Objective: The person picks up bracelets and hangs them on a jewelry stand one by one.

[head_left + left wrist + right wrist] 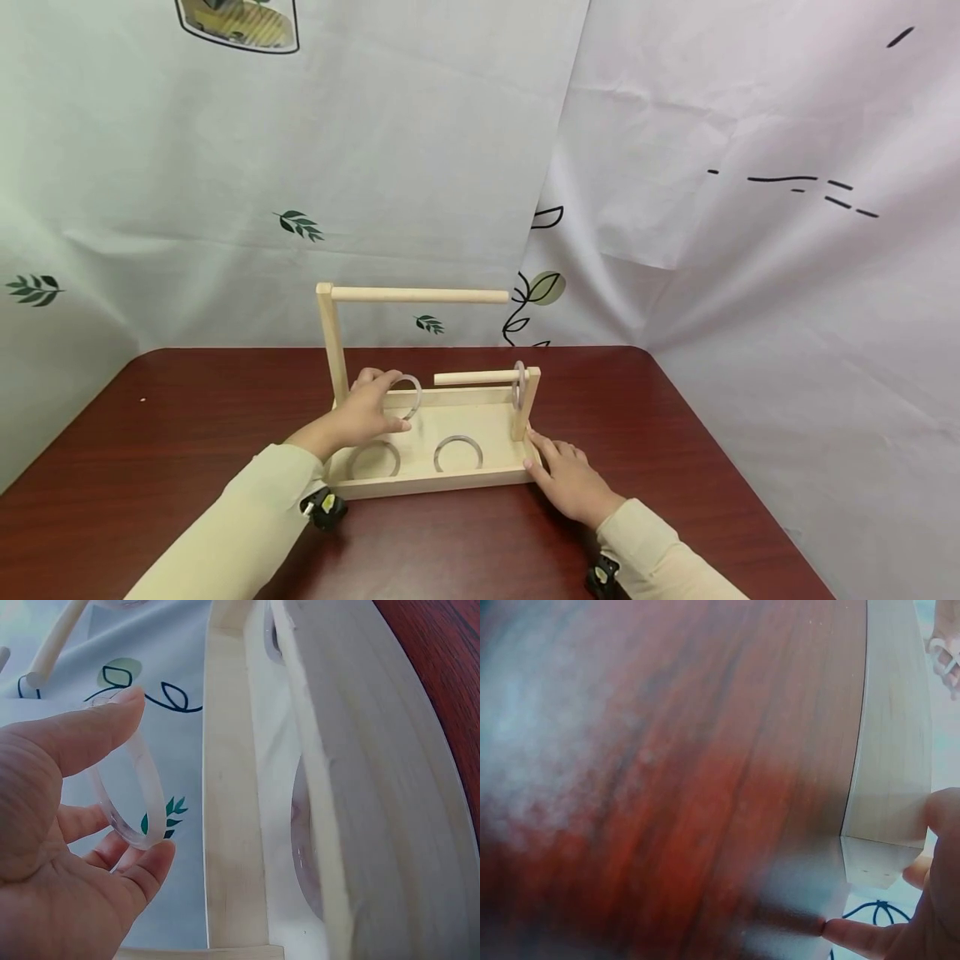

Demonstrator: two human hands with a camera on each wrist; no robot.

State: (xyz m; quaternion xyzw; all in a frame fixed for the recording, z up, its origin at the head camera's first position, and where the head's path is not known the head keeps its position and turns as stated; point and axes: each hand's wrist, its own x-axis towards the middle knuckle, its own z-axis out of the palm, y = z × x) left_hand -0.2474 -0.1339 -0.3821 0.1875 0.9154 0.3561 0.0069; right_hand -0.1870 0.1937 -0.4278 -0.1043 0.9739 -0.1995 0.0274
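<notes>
My left hand point(366, 410) pinches a pale translucent bangle point(154, 780) between thumb and fingers, above the left part of a wooden display stand's tray point(435, 482). Two similar bangles lie in the tray: one at the left point(393, 457), partly behind the front wall, and one near the middle point(458, 438). Another bangle point(519, 385) hangs on the short lower bar point(476, 378), close to its post. At the tray's right front corner, my right hand point(572, 482) holds the end, with its thumb at the rim and fingers along the side.
A tall post point(332, 342) at the tray's left end carries a long upper bar point(420, 295), whose right end is free. The stand sits on a dark red wooden table point(225, 400). Behind it hangs a pale cloth point(435, 167) with leaf prints.
</notes>
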